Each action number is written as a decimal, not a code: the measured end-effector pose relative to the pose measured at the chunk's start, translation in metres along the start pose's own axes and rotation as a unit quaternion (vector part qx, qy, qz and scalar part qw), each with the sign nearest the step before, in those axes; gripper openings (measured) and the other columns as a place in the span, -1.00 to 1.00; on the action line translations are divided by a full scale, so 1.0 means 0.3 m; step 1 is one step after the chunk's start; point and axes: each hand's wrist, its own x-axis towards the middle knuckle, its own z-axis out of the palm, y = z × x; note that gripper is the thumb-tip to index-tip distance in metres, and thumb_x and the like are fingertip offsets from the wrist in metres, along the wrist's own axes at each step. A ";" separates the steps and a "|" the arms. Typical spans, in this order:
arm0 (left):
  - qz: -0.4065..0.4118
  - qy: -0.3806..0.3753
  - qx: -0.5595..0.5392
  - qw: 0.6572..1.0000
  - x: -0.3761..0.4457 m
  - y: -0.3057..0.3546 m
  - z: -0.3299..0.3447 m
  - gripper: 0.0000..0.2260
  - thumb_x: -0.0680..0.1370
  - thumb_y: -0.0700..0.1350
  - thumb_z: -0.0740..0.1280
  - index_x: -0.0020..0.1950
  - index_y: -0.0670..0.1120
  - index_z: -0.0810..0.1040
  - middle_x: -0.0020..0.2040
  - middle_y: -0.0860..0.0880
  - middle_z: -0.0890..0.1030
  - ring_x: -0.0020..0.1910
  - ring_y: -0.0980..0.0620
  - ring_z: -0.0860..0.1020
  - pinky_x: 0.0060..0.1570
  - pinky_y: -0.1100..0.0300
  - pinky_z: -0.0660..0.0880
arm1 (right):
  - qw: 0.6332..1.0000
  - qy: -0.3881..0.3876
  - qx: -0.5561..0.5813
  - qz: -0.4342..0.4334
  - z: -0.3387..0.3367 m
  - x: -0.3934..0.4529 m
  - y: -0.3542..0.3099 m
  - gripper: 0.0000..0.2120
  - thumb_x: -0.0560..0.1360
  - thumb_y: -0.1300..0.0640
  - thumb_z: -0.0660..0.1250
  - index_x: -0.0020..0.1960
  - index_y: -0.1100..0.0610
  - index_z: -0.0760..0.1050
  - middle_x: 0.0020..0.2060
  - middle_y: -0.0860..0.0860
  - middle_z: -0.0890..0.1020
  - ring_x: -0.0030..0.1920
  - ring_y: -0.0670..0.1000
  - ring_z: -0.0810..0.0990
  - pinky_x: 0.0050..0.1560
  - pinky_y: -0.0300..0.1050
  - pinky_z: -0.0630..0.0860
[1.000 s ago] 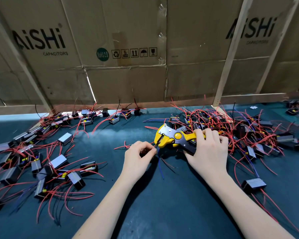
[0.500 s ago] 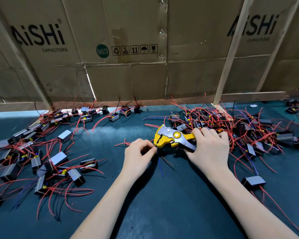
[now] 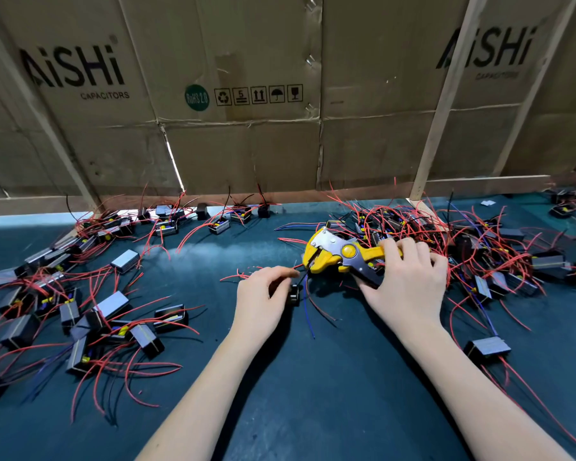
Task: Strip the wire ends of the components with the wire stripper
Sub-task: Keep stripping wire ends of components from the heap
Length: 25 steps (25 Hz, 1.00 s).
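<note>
Near the middle of the dark tabletop (image 3: 313, 394), the right hand (image 3: 409, 287) grips the yellow wire stripper (image 3: 340, 257) by its handles, while the left hand (image 3: 263, 301) pinches a small black component (image 3: 293, 294), its wires reaching the stripper's head. Wired components lie heaped at left (image 3: 80, 311) and right (image 3: 496, 261).

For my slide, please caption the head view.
Right hand grips yellow wire stripper; left hand feeds a component's wire.
</note>
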 end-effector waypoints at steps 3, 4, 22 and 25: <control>0.017 0.001 0.068 0.998 0.003 0.008 0.004 -0.81 0.54 -0.20 0.38 0.13 -0.08 0.67 -0.13 -0.01 0.63 -0.07 -0.05 0.55 0.11 0.00 0.45 | 0.999 0.004 0.021 0.046 0.004 0.005 0.028 -0.44 0.27 -0.23 0.49 0.08 0.14 0.54 -0.10 0.11 0.55 -0.06 0.19 0.50 -0.03 0.05 0.29; 0.024 -0.004 0.092 0.995 0.004 0.010 0.006 -0.80 0.54 -0.18 0.38 0.15 -0.07 0.66 -0.14 -0.01 0.60 -0.07 -0.07 0.53 0.10 -0.03 0.44 | 0.998 0.004 0.026 0.054 0.005 0.006 0.038 -0.43 0.26 -0.22 0.50 0.09 0.14 0.54 -0.09 0.11 0.55 -0.05 0.19 0.50 -0.03 0.05 0.29; 0.027 0.009 0.050 0.998 0.008 -0.016 0.010 -0.85 0.50 -0.21 0.43 -0.01 0.00 0.74 -0.20 0.01 0.59 -0.22 0.08 0.48 -0.19 0.28 0.32 | 0.999 -0.022 -0.035 -0.019 -0.032 0.003 -0.005 -0.46 0.19 -0.11 0.54 0.03 0.17 0.51 -0.11 0.14 0.53 -0.07 0.18 0.48 -0.04 0.05 0.26; 0.028 0.002 0.045 0.999 0.011 -0.017 0.006 -0.86 0.50 -0.20 0.44 -0.01 -0.01 0.74 -0.20 0.03 0.59 -0.24 0.12 0.49 -0.16 0.27 0.33 | 0.999 -0.031 -0.035 -0.015 -0.034 0.001 -0.007 -0.45 0.19 -0.12 0.55 0.03 0.17 0.50 -0.11 0.14 0.53 -0.06 0.18 0.48 -0.04 0.06 0.27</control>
